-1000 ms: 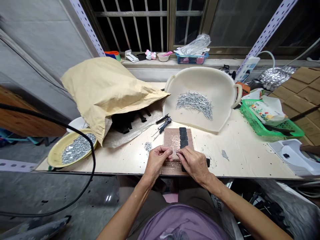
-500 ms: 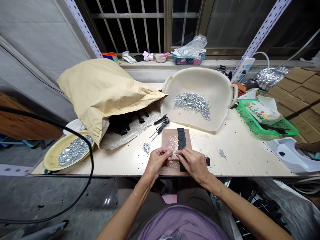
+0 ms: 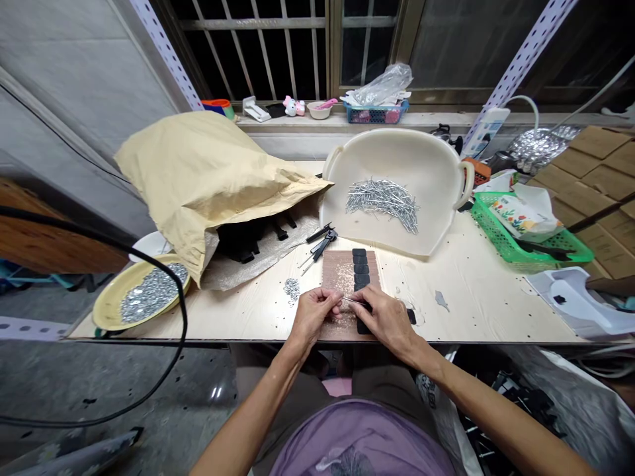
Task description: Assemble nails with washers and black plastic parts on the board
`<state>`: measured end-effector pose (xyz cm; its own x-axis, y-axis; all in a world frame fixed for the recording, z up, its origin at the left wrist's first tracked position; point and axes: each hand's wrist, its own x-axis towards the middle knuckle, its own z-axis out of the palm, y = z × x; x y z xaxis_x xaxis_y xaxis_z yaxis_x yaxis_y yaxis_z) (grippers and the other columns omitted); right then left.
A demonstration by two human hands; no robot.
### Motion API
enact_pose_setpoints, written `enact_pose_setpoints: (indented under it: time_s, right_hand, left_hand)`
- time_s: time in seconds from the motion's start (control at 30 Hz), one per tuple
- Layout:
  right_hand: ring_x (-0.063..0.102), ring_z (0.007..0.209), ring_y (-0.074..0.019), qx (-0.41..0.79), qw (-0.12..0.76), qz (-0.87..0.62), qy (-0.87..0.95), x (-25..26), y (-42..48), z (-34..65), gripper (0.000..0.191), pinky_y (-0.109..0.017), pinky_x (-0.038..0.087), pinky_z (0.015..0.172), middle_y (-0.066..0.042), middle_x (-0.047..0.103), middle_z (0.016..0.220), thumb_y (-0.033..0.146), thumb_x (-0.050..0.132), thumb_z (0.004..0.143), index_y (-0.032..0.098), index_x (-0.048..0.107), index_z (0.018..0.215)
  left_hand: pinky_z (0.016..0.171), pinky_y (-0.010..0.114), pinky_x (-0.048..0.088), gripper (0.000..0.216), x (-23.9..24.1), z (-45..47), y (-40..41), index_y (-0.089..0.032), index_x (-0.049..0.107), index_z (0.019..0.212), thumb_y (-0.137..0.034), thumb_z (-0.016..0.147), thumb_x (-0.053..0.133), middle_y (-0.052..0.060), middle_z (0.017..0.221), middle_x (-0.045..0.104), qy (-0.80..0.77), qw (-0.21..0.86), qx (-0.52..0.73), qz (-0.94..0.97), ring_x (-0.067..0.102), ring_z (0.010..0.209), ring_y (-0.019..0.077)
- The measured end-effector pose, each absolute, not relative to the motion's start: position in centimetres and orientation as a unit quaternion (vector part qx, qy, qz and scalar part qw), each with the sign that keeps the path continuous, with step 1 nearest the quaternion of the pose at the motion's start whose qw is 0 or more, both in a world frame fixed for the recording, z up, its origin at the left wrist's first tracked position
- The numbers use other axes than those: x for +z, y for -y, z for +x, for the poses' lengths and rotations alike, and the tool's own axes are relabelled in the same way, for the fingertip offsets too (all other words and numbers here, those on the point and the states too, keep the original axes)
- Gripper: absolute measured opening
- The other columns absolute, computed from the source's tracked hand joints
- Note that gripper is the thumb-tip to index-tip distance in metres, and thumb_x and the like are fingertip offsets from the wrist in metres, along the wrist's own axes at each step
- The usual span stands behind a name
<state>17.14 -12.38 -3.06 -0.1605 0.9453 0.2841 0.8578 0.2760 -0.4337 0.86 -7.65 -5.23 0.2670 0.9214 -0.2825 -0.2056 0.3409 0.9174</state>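
My R hand (image 3: 385, 318) pinches thin metal pin (image 3: 352, 301) nr counter's (image 3: 489, 297) front edge; L hand (image 3: 316, 312) pinched narrow, contents unclear.

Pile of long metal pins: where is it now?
Head view: the pile of long metal pins lies in the white basin, right of the paper sack and beyond the brown board.

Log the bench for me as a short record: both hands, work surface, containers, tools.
left hand: fingers bent above the brown board; grip unclear
right hand: pinching a thin metal piece
on board: column of black pieces
white basin: heap of metal pins
yellow bowl: small silvery parts
left of board: small metal bits
tools: black-handled, beyond the left hand
paper sack: black items inside its mouth
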Motion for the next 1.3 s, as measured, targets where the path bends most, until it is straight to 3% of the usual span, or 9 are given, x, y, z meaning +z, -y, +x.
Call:
enact_pose_setpoints:
  time_s: [0.13, 0.37, 0.53, 0.63, 0.83, 0.97, 1.03, 1.3]
  right_hand:
    - [0.057, 0.07, -0.0126, 0.021, 0.233, -0.595, 0.769, -2.9, 12.6, 17.1, 0.021, -0.023, 0.037, 0.061, -0.004, 0.062, 0.083, 0.028, 0.043, 0.093, 0.02, 0.062, 0.089]
    - [0.056, 0.062, -0.0111, 0.192, 0.273, -0.594, 0.732, -3.9, 11.9, 17.8, 0.028, -0.021, 0.036, 0.054, 0.002, 0.061, 0.072, 0.034, 0.038, 0.095, 0.02, 0.057, 0.079]
    - [0.056, 0.07, -0.0129, -0.009, 0.239, -0.617, 0.75, -3.7, 12.2, 17.4, 0.019, -0.024, 0.034, 0.061, -0.002, 0.062, 0.081, 0.029, 0.046, 0.092, 0.02, 0.06, 0.083]
    - [0.055, 0.069, -0.0135, -0.059, 0.213, -0.615, 0.757, -3.5, 12.3, 17.4, 0.022, -0.025, 0.032, 0.062, -0.003, 0.062, 0.079, 0.028, 0.045, 0.092, 0.019, 0.061, 0.08]
    - [0.057, 0.069, -0.0124, 0.135, 0.233, -0.631, 0.728, -3.6, 11.9, 18.2, 0.024, -0.022, 0.031, 0.057, -0.001, 0.065, 0.083, 0.037, 0.043, 0.092, 0.022, 0.061, 0.088]
    - [0.057, 0.064, -0.0117, 0.317, 0.262, -0.612, 0.676, -3.7, 11.3, 18.8, 0.028, -0.021, 0.034, 0.057, 0.002, 0.064, 0.068, 0.044, 0.045, 0.09, 0.021, 0.06, 0.082]
    - [0.055, 0.06, -0.0112, 0.354, 0.269, -0.603, 0.662, -3.6, 11.1, 18.9, 0.031, -0.021, 0.034, 0.055, 0.003, 0.063, 0.065, 0.047, 0.045, 0.089, 0.021, 0.06, 0.082]
    - [0.058, 0.076, -0.0127, 0.151, 0.232, -0.627, 0.728, -3.7, 11.4, 19.0, 0.019, -0.023, 0.032, 0.06, 0.001, 0.065, 0.085, 0.035, 0.045, 0.091, 0.024, 0.059, 0.089]
  left_hand:
    - [0.048, 0.02, 0.048, 0.03, -5.5, 1.1, 7.6, -0.012, 0.062, 0.067, -0.038, 0.063, 0.076, -0.001, 0.059, 0.06, -0.448, 0.69, 0.41, 0.394, 0.051, 0.046, 0.007]
    - [0.048, 0.019, 0.047, 0.029, -4.8, 1.3, 7.6, -0.011, 0.061, 0.068, -0.036, 0.064, 0.076, -0.002, 0.056, 0.058, -0.456, 0.673, 0.405, 0.418, 0.053, 0.047, 0.0071]
    - [0.045, 0.018, 0.045, 0.032, -5.1, 2.0, 7.4, -0.011, 0.061, 0.067, -0.037, 0.06, 0.078, -0.002, 0.055, 0.058, -0.468, 0.709, 0.388, 0.357, 0.051, 0.042, 0.0057]
    - [0.045, 0.018, 0.044, 0.033, -5.2, 2.5, 7.5, -0.01, 0.06, 0.067, -0.037, 0.06, 0.078, -0.002, 0.054, 0.057, -0.472, 0.711, 0.391, 0.345, 0.051, 0.041, 0.0054]
    - [0.046, 0.018, 0.043, 0.033, -5.2, 2.7, 7.6, -0.011, 0.059, 0.067, -0.04, 0.064, 0.075, -0.003, 0.049, 0.056, -0.476, 0.667, 0.4, 0.41, 0.054, 0.042, 0.0074]
    - [0.046, 0.018, 0.044, 0.034, -5.0, 2.7, 7.4, -0.011, 0.061, 0.067, -0.041, 0.062, 0.075, -0.002, 0.051, 0.057, -0.481, 0.655, 0.394, 0.431, 0.054, 0.042, 0.0077]
    - [0.045, 0.018, 0.044, 0.034, -4.8, 2.8, 7.3, -0.01, 0.062, 0.066, -0.041, 0.062, 0.076, -0.001, 0.053, 0.058, -0.475, 0.669, 0.378, 0.429, 0.052, 0.042, 0.007]
    - [0.039, 0.018, 0.044, 0.036, -4.9, 3.2, 7.0, -0.01, 0.062, 0.067, -0.038, 0.055, 0.08, -0.002, 0.054, 0.058, -0.48, 0.692, 0.389, 0.372, 0.046, 0.039, 0.0047]
